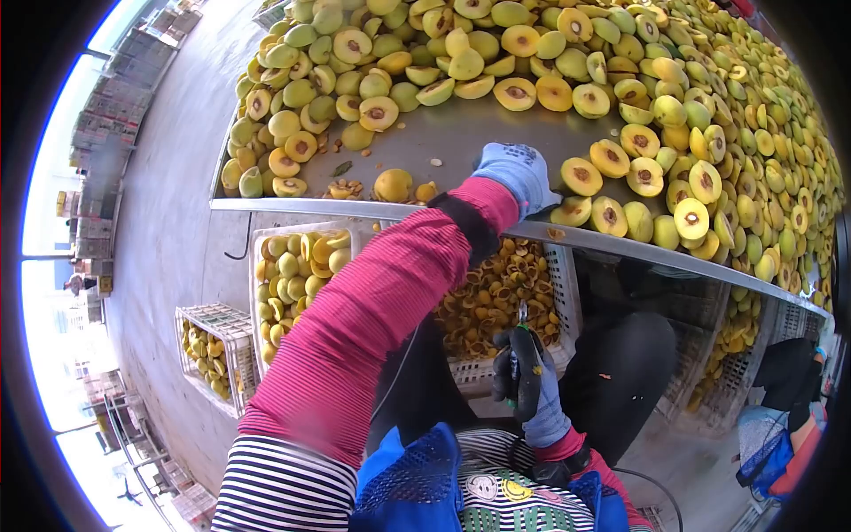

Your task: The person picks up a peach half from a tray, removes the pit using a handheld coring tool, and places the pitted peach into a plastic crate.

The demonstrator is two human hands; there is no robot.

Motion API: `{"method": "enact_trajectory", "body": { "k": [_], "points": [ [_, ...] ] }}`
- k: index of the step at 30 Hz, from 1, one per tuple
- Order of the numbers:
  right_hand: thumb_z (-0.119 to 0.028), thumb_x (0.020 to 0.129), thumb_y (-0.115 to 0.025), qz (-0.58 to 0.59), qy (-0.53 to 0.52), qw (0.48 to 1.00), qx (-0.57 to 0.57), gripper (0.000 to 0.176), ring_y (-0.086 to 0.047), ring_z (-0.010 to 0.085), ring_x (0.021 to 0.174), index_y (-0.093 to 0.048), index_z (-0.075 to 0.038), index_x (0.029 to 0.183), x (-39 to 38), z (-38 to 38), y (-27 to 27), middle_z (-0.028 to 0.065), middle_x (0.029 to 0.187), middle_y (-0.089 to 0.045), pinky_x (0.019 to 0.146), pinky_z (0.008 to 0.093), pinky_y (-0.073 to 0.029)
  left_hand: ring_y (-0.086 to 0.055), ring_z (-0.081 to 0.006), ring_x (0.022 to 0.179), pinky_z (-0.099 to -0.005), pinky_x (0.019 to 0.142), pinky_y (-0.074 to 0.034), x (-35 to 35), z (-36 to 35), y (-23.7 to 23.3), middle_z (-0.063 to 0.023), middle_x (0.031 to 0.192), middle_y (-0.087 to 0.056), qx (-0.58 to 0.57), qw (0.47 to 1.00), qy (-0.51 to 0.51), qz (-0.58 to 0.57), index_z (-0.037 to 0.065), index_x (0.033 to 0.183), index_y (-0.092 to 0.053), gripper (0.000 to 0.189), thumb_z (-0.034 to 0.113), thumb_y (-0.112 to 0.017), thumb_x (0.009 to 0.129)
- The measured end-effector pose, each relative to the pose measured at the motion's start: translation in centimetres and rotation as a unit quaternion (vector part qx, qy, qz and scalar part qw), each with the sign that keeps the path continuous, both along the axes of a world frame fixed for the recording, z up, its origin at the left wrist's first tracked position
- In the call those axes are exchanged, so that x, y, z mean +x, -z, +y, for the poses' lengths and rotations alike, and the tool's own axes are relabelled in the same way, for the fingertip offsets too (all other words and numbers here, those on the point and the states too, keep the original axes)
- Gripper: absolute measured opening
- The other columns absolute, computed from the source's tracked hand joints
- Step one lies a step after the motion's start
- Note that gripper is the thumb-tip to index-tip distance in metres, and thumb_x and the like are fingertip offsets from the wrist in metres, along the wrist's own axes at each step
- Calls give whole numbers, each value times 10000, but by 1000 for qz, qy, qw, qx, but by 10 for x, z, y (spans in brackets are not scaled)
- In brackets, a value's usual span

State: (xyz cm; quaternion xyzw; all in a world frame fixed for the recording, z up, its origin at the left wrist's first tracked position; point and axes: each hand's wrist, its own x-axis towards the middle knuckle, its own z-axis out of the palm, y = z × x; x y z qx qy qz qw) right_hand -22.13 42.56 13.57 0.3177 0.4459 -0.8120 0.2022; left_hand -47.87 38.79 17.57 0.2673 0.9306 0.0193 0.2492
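Observation:
My left hand [519, 176], in a light blue glove, reaches over the front edge of the metal table [443, 137]. Its fingers point down and right beside several peach halves [581, 176]; the back of the hand hides most of them. Closer to my body, my right hand [529, 377], in a blue and black glove, is closed around pliers [523, 312] with green handles. Their metal jaws point up above a crate of small orange-brown fruit scraps [505, 288] between my knees. Many yellow-green peach halves [554, 92], cut faces showing stones, are heaped across the table.
A white crate [258, 306] of peach halves stands left of my knees, with another crate [244, 355] beyond it. More crates [758, 355] stand under the table at right. Another person's blue clothing [762, 439] shows at far right. Stacked boxes [111, 115] line the far left.

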Motion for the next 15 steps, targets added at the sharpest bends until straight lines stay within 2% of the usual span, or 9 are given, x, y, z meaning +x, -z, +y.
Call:
{"method": "enact_trajectory", "body": {
  "k": [1,3,5,8,11,12,13,14,15],
  "points": [
    [-471,917,-484,-2,6,1000,1,452,-484,88,452,-544,-38,1033,0,3,0,5,625,-503,412,215,-400,-641,-317,905,-413,780,-493,0,0,6,-183,937,-660,1,1000,6,-2,20,1061,-595,607,546,-621,760],
    [-464,919,-484,-3,71,997,10,442,-477,89,450,-546,-38,1019,-3,8,-4,7,625,-505,415,212,-401,-652,-244,843,-351,741,-508,6,-20,9,-140,964,-660,185,981,-54,2,29,1154,-548,606,491,-643,773],
    [-435,937,-466,24,105,994,12,401,-461,91,437,-531,-49,1027,-9,16,-15,12,603,-493,407,216,-377,-632,-134,736,-236,594,-483,32,-46,16,-110,973,-642,523,836,-112,-123,39,1237,-488,628,441,-633,778],
    [-416,949,-451,74,111,991,26,385,-443,88,415,-529,-47,1024,-12,19,-41,16,586,-487,382,222,-355,-496,-26,579,-155,460,-378,103,-81,-39,-22,1024,-584,595,667,-279,-352,77,1267,-472,560,273,-623,765],
    [-298,963,-475,191,32,976,97,290,-420,66,385,-522,-22,1041,-14,7,-46,13,578,-498,351,205,-335,-493,-43,638,-151,457,-364,150,-90,-4,-54,1083,-557,667,623,-271,-304,84,1302,-443,602,253,-593,743],
    [-263,961,-483,336,-23,891,305,272,-429,58,396,-516,-17,1072,-4,2,-25,12,594,-511,355,196,-328,-544,-78,763,-181,563,-447,164,-96,-13,-72,1127,-548,643,585,-324,-374,70,1296,-449,586,253,-572,753],
    [-228,960,-490,461,-74,735,491,260,-438,50,407,-510,-12,1102,2,-3,-4,11,609,-523,358,188,-321,-575,-120,899,-237,747,-490,176,-94,-16,-73,1146,-546,662,548,-352,-371,52,1292,-446,532,321,-543,844],
    [-184,960,-484,316,-63,918,232,297,-531,82,522,-481,21,1176,-1,-5,-31,47,724,-580,439,209,-406,-571,-133,950,-261,814,-477,184,-92,-14,-73,1135,-553,680,542,-370,-328,44,1279,-456,497,351,-511,891],
    [-184,960,-484,314,-66,918,233,297,-531,82,522,-481,21,1176,4,-7,-27,47,724,-580,439,209,-406,-567,-147,1001,-285,880,-463,191,-90,-12,-74,1124,-559,696,532,-388,-285,37,1265,-467,475,380,-479,937]
  ]
}}
